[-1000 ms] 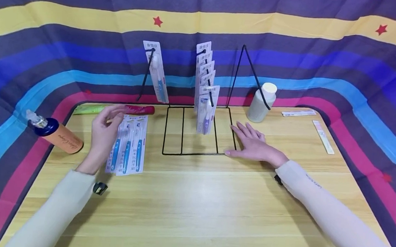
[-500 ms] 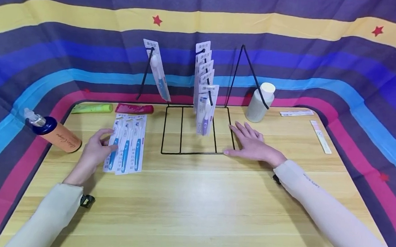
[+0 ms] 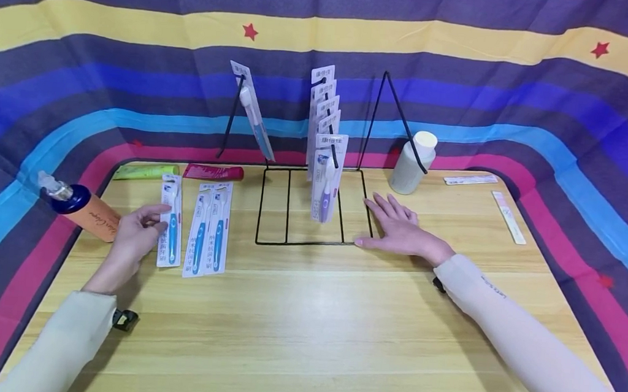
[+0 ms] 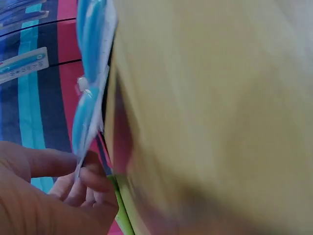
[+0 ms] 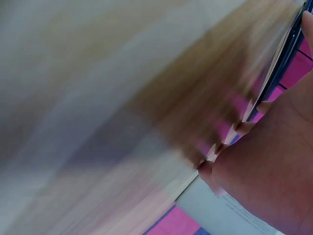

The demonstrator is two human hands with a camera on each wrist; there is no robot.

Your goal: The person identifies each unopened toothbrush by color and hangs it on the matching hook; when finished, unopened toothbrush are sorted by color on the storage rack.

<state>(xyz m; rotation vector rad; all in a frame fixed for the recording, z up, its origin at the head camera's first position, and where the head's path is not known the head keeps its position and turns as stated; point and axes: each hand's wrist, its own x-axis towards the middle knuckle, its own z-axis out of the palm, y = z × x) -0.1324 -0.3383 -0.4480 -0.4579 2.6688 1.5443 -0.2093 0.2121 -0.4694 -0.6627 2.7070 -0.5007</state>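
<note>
My left hand (image 3: 136, 234) pinches the left edge of a packaged blue toothbrush (image 3: 171, 234) between thumb and fingers. In the left wrist view, thumb and fingers meet on the edge of its card (image 4: 84, 122). Just to its right, two more packaged blue toothbrushes (image 3: 208, 231) lie side by side on the table. My right hand (image 3: 397, 230) rests with fingers spread at the right side of a black wire rack (image 3: 288, 212). From the rack's middle hook hangs a row of several packaged toothbrushes (image 3: 326, 181), a purple one in front. One packaged blue toothbrush (image 3: 256, 120) hangs on the left hook.
A green tube (image 3: 146, 172) and a pink tube (image 3: 213, 172) lie at the back left. An orange pump bottle (image 3: 91, 212) leans near the left edge. Behind my right hand stands a white bottle (image 3: 413, 164). Two thin packets (image 3: 508, 217) lie at the far right.
My left hand came down from above the packs, took the leftmost packaged toothbrush and drew it left, away from the other two. The right hand stays on the rack.
</note>
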